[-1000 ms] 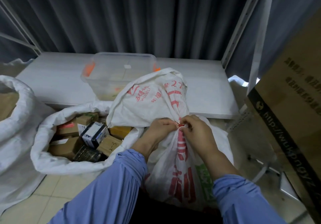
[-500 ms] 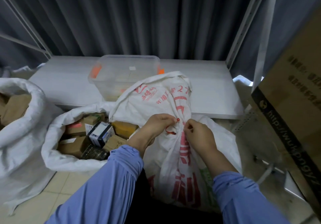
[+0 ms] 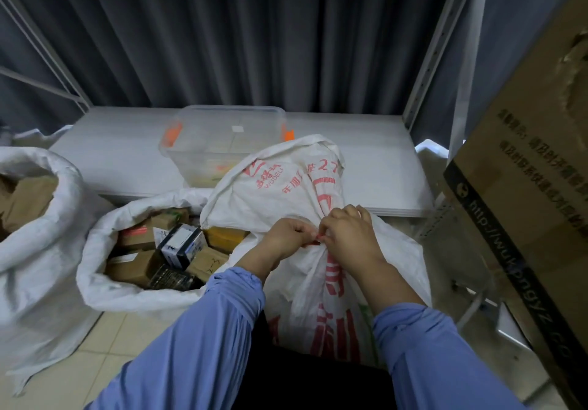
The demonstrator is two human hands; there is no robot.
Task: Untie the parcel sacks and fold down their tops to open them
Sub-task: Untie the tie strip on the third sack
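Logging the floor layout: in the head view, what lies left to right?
Open sack of brown parcels → rolled-down sack of small boxes → tied sack, its red tie pinched by left hand and right hand → big cardboard box.

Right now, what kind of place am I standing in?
Likely a parcel depot's sorting room: an open sack full of boxed parcels, a tied sack whose red tie your left hand and right hand pinch, metal shelving and a big cardboard carton.
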